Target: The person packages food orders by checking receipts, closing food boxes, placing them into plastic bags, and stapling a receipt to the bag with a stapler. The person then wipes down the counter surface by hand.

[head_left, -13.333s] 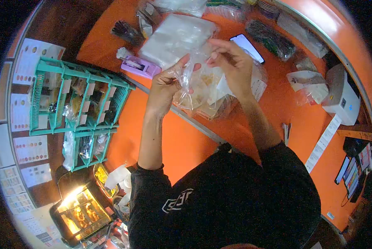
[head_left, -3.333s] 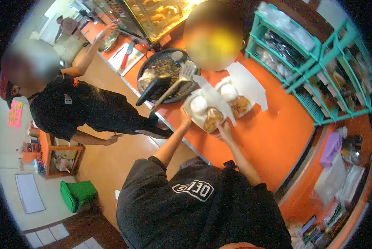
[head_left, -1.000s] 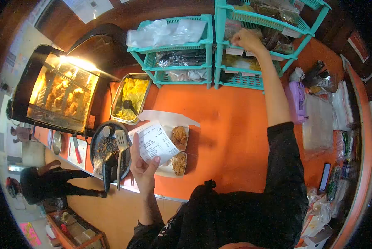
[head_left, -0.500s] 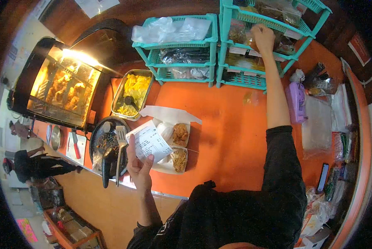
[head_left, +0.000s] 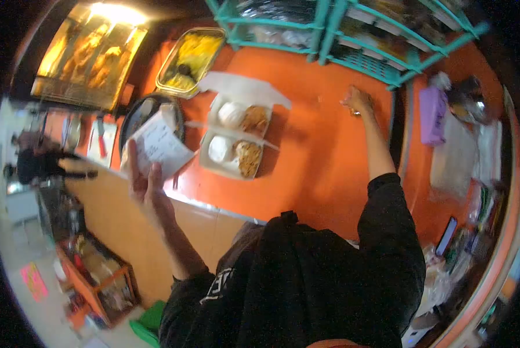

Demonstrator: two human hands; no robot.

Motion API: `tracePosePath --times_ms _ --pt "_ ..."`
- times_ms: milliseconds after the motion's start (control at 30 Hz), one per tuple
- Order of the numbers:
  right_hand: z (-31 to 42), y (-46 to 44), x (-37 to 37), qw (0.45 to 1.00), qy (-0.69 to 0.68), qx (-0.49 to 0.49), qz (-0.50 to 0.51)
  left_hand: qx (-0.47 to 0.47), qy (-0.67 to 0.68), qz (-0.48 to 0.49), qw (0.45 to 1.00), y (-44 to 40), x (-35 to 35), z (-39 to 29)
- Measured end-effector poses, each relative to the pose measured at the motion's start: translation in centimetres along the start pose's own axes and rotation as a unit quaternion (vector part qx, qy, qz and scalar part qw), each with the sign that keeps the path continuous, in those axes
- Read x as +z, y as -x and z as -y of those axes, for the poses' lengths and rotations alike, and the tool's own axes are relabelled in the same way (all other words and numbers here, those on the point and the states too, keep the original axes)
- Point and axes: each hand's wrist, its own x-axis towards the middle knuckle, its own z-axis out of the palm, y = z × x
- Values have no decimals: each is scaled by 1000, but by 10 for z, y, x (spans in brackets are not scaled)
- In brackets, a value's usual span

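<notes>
My left hand [head_left: 147,188] grips a white printed receipt [head_left: 162,148] between thumb and fingers, held above the counter's front edge. To its right are two open white takeaway boxes [head_left: 205,156], each with a white rounded mound, probably rice. One has a piece of fried chicken [head_left: 256,119] beside the mound, the other a browned piece [head_left: 249,159]. My right hand [head_left: 359,100] is low over the orange counter, its fingers bent around a small shiny brownish packet [head_left: 355,111], mostly hidden and blurred.
Teal racks [head_left: 367,68] holding packets stand at the back. At left are a lit warmer [head_left: 89,58], a tray of yellow food [head_left: 193,55] and a dark pan [head_left: 135,119]. A purple box [head_left: 432,116] and plastic bags [head_left: 454,165] lie at right. People stand far left.
My right hand has come down from the rack to the counter near where a small clear packet lay. My left hand still holds the receipt. The view has tilted downward.
</notes>
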Motion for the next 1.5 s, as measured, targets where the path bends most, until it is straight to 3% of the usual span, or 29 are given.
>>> tracePosePath --times_ms 67,133,167,233,300,400,467,567,633,700,767,800,867,933,1033,1067,1233,1300,1400,1500 --pt "31 2 10 996 2 8 90 28 6 -10 1000 4 -11 -3" --pt "71 -1 -29 944 -6 82 319 38 -9 -29 999 9 -27 -2" --pt "86 2 -45 945 -8 76 319 42 -14 -38 998 10 -33 0" --pt "120 14 -73 866 -285 -86 401 33 -23 -43 998 9 -45 4" --pt "177 18 -101 829 -387 -128 382 -3 4 -41 999 6 -54 12" --pt "247 7 -108 866 -334 -196 316 -1 4 -14 1000 -6 -54 22" --pt "272 -4 -81 923 -215 -306 89 -11 -6 14 1000 -13 -51 22" --pt "300 7 -106 938 -224 -264 -6 -44 43 66 996 -32 -51 23" --pt "330 29 -150 935 -262 -181 159 -46 18 128 991 -45 -58 21" --pt "355 53 -152 880 -294 -161 337 -18 36 193 980 -60 -64 24" --pt "376 80 -126 846 -315 -266 338 -24 85 205 975 -70 -60 20" --pt "388 86 -108 847 -313 -265 338 -32 134 222 965 -75 -58 18" --pt "405 98 -74 937 -182 -237 179 -21 147 244 958 -85 -57 15" --pt "406 107 -51 945 -136 -269 128 4 149 268 952 -93 -56 18" --pt "408 113 -2 906 -360 -120 190 -50 179 302 935 -101 -54 15" --pt "407 113 11 916 -346 -117 168 -21 126 314 941 -105 -54 14" --pt "410 119 40 923 -355 -73 125 19 156 331 931 -111 -41 18" --pt "406 122 70 955 -266 -131 13 24 165 336 927 -111 -36 17" --pt "395 117 75 953 -271 -118 63 19 162 337 927 -111 -29 18" --pt "403 117 24 939 -307 -143 62 53 152 355 921 -112 -20 22"
